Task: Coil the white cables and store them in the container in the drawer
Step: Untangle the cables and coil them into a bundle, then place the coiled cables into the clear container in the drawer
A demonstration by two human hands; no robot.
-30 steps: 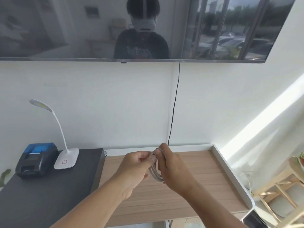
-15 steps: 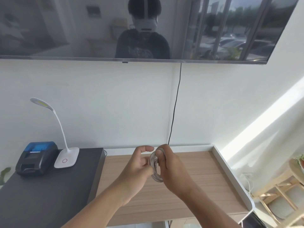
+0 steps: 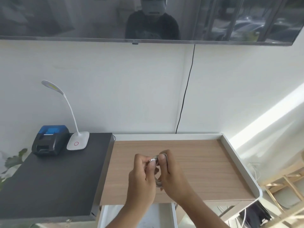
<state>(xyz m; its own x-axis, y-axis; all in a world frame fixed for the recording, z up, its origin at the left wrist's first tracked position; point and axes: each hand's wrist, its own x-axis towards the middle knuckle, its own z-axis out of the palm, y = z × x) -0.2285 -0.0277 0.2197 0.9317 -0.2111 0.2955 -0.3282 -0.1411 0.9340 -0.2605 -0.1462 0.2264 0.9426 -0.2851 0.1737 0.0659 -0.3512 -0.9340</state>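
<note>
Just above the wooden desk top [image 3: 197,162], both hands meet around a coiled white cable [image 3: 158,184]. The right hand [image 3: 172,173] has its fingers curled through and around the loops, gripping the coil. The left hand [image 3: 142,176] pinches the cable's white plug end [image 3: 152,160] between thumb and fingertips, right beside the right thumb. Below the wrists, an open white drawer [image 3: 174,214] shows at the desk's front edge; its contents cannot be made out.

A light wooden surface [image 3: 197,170] with a white raised rim lies under the fingers [image 3: 150,163]. Left of them, a black surface [image 3: 57,183] carries a white lamp [image 3: 77,142] and a blue-topped printer [image 3: 50,139].
</note>
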